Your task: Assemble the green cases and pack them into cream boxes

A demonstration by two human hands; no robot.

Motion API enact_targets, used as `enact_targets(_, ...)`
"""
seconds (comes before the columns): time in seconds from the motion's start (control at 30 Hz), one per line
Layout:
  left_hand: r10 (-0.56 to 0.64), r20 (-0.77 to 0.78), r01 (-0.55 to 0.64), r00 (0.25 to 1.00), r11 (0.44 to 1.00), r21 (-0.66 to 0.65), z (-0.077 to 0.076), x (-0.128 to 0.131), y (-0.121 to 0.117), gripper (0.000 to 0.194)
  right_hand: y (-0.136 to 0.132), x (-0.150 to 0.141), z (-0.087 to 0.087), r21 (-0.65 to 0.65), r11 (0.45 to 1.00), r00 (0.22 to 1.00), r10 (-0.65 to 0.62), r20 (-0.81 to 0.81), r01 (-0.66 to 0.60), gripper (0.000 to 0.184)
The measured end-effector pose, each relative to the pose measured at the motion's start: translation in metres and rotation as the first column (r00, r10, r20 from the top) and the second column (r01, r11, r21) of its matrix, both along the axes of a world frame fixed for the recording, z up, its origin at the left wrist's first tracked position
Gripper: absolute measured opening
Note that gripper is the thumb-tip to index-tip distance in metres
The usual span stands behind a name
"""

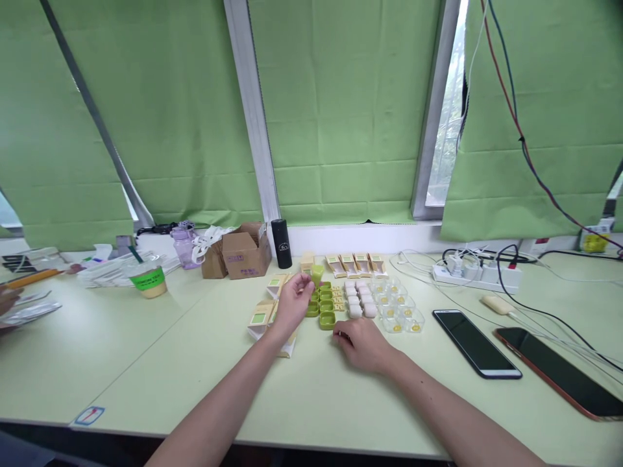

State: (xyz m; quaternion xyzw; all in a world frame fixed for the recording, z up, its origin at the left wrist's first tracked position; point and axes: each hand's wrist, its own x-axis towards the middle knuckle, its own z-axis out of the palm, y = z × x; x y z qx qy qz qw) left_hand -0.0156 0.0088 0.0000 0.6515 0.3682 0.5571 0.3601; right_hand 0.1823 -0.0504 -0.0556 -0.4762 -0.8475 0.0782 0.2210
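Green container [317, 273] sits just beyond the left hand's [294, 299] fingertips, pinched in them above the green trays [328, 320]. Right hand [364, 344] rests curled on the table [311, 402], its grip unclear.

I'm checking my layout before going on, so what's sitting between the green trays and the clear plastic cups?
In the head view, small yellow pieces and then a double column of pale rounded blocks lie between the green trays and clear plastic cups.

Trays [328, 320] left of containers [411, 322], phones [477, 344] farther right (all on table [311, 405])
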Motion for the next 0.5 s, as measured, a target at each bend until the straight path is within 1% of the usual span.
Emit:
enact_targets(0.03,0.084,-0.136,-0.068,0.987,0.991,0.115,0.001,-0.006,-0.001,0.012,0.0,0.0,0.0,0.002,1.0,1.0,0.002,0.001,-0.002,0.019)
enact_targets(0.07,0.171,-0.263,-0.11,0.949,0.966,0.232,0.001,-0.012,-0.002,0.01,0.0,0.0,0.0,0.006,1.0,1.0,0.003,0.003,-0.003,0.019)
enact_targets(0.1,0.25,-0.367,-0.121,0.896,0.932,0.34,0.001,-0.018,-0.003,0.011,0.0,0.0,0.0,0.011,1.0,1.0,0.003,0.006,-0.003,0.019)
enact_targets(0.17,0.368,-0.506,-0.077,0.78,0.859,0.506,-0.001,-0.028,-0.007,0.016,0.0,0.0,0.0,0.024,1.0,1.0,0.002,0.008,-0.002,0.02)
enact_targets(0.2,0.405,-0.554,-0.036,0.728,0.829,0.558,-0.002,-0.033,-0.009,0.018,0.0,-0.001,0.0,0.029,1.0,1.0,0.0,0.009,0.0,0.02)
enact_targets(0.23,0.43,-0.591,0.003,0.682,0.807,0.59,-0.004,-0.036,-0.01,0.019,0.0,-0.001,-0.001,0.032,0.999,1.0,-0.001,0.011,0.001,0.02)
enact_targets(0.3,0.45,-0.648,0.063,0.614,0.791,0.609,-0.007,-0.04,-0.013,0.021,0.0,-0.001,-0.001,0.032,0.999,1.0,-0.001,0.01,0.001,0.021)
enact_targets(0.4,0.443,-0.723,0.107,0.53,0.811,0.575,-0.009,-0.04,-0.018,0.023,0.001,0.0,-0.001,0.027,1.0,1.0,0.002,0.013,-0.003,0.021)
enact_targets(0.5,0.418,-0.817,0.134,0.398,0.854,0.503,-0.011,-0.037,-0.021,0.025,0.001,0.0,0.0,0.015,1.0,1.0,0.006,0.025,-0.007,0.022)
